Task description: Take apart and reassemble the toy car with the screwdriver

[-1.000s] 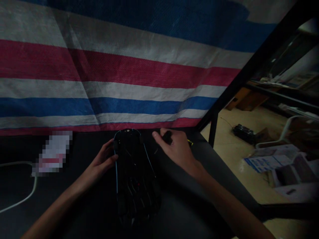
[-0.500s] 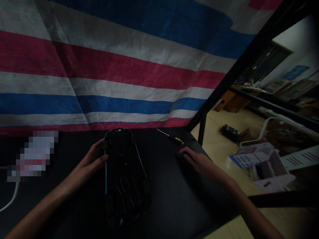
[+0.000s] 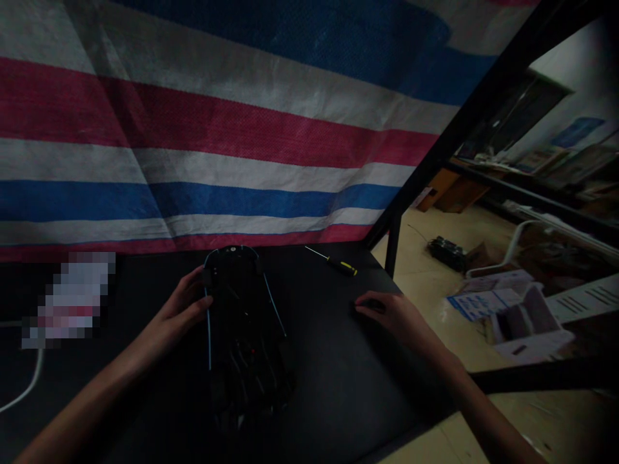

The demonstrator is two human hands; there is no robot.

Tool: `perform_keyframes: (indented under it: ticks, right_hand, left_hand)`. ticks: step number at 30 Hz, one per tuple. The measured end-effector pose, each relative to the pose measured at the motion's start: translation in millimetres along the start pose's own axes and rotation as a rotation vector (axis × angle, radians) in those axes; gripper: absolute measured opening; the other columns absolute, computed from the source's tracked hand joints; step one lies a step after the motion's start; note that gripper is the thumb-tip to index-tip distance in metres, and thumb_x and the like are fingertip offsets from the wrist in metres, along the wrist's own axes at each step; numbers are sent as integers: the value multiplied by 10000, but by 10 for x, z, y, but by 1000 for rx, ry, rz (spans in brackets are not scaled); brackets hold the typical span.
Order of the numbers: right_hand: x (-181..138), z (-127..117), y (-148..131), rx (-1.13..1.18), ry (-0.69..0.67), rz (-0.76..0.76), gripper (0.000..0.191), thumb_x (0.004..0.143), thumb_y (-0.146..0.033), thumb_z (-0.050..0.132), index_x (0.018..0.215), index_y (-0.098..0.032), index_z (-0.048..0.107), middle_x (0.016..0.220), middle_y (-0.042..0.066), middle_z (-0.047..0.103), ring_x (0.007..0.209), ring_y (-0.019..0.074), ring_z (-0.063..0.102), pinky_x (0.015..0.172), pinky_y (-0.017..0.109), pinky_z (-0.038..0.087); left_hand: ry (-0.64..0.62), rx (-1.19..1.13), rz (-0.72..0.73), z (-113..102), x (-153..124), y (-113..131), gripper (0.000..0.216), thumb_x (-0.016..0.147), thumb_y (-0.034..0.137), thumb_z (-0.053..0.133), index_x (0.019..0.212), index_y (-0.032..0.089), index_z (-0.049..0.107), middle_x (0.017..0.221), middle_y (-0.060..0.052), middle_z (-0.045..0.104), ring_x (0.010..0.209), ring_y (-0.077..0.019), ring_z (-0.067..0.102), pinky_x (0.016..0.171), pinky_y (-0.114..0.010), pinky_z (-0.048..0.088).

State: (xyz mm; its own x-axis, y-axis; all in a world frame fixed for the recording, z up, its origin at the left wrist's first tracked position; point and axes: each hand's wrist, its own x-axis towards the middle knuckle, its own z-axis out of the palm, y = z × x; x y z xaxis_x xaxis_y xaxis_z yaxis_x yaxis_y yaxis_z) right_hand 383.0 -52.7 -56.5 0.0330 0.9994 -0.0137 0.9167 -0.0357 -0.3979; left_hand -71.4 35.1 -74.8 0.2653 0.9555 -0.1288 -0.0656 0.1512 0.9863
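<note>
A black toy-car chassis (image 3: 244, 328) with thin blue edges lies lengthwise on the dark table (image 3: 329, 380). My left hand (image 3: 181, 309) rests against its left front side, fingers curled on the edge by a wheel. My right hand (image 3: 394, 316) lies low near the table's right edge, fingers curled over a small dark object (image 3: 370, 305) that I cannot make out. A small screwdriver (image 3: 333, 261) with a yellow-and-black handle lies at the back right, apart from both hands.
A striped red, white and blue tarp (image 3: 217, 129) hangs behind the table. A blurred-out object (image 3: 72, 299) and a white cable (image 3: 24, 386) lie at the left. A black frame post (image 3: 394, 248) stands at the right corner, with boxes (image 3: 512, 309) and clutter on the floor beyond.
My right hand left the screwdriver at the back of the table and moved right and nearer, to a small dark object by the edge. The left hand stayed on the chassis.
</note>
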Motion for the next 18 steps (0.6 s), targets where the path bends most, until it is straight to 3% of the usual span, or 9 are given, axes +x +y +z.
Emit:
perform_keyframes:
  ticks: [4,12,15,18]
  right_hand:
    - [10,75,10,-22,17,10,280,968,-445,590,1038,-272,798,1021,60,818,894,267,762,816,385,544]
    - [-16,150,1,-55,12,19,243,978,-397,547,1012,-266,750,905,59,791,766,267,743,678,366,496]
    - [-3,120,-177,38,-32,-25,257,988,-424,554,1028,-251,739,924,56,793,765,245,742,695,354,510]
    - [48,75,-578,211,-94,-134,249,995,-409,570,1043,-229,736,970,53,792,832,225,742,734,332,523]
  left_hand:
    - [8,29,-14,-3,-12,8,729,856,536,783,1520,473,490,1647,-25,484,1482,-380,479,1188,-551,444]
    - [-24,-3,-14,35,-37,54,672,892,499,763,1507,473,495,1671,-3,445,1481,-360,477,1184,-509,461]
    - [-25,-19,-15,61,-46,77,694,877,501,778,1509,454,495,1638,-22,491,1443,-363,521,1171,-508,476]
    - [-28,-24,-18,60,-44,72,702,884,491,777,1517,447,477,1630,-28,498,1462,-351,502,1168,-493,479]
